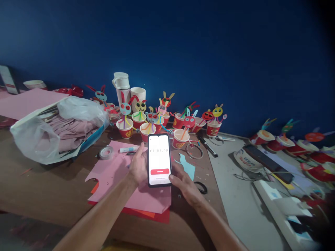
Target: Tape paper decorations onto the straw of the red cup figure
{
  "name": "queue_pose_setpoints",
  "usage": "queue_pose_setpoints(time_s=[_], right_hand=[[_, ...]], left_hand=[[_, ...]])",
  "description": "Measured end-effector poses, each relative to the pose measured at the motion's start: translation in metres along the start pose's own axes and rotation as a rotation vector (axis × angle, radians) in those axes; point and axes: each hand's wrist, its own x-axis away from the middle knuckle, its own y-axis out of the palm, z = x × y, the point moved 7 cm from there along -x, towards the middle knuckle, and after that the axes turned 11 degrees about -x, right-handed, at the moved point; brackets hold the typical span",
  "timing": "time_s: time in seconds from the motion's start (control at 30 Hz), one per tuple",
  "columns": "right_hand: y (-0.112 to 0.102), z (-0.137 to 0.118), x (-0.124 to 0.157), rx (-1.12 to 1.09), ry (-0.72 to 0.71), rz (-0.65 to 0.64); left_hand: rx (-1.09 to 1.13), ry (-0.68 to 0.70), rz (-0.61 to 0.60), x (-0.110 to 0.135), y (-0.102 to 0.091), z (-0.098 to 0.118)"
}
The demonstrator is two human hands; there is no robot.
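Observation:
A smartphone (159, 160) with a lit white screen is upright between my hands; it reads 01:01:49 above a red button. My left hand (139, 165) grips its left edge, the fingers hidden behind it. At the lower right edge, my right hand (184, 183) holds it too, thumb on the corner. Beneath lies a pink paper sheet (117, 174) with cut edges, on top of red paper (164, 217). Close by are a tape roll (106, 152), a white glue tube (128, 149), a light-blue paper scrap (188, 165) and black scissor handles (201, 187).
Several red paper cups (180, 138) with paper animal figures stand along the blue wall. A plastic bag (31, 139) of pink material lies left. Behind are a white jug (121, 83) and stacked cups (138, 94). A second phone (268, 163), cables and a white box (282, 212) lie right.

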Motion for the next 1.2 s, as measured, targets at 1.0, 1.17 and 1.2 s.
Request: queue_pose_setpoints(time_s=[1.0,1.17,1.2], right_hand=[[0.011,0.0,0.001,-0.117,-0.106,-0.029],[0.008,0.005,-0.001,-0.126,-0.136,0.007],[0.009,0.004,-0.003,-0.12,-0.145,0.014]], left_hand=[[-0.101,-0.025,0.035,0.0,-0.008,-0.012],[-0.058,0.051,-0.027,0.0,-0.003,-0.01],[-0.065,0.051,-0.039,0.0,-0.001,-0.01]])
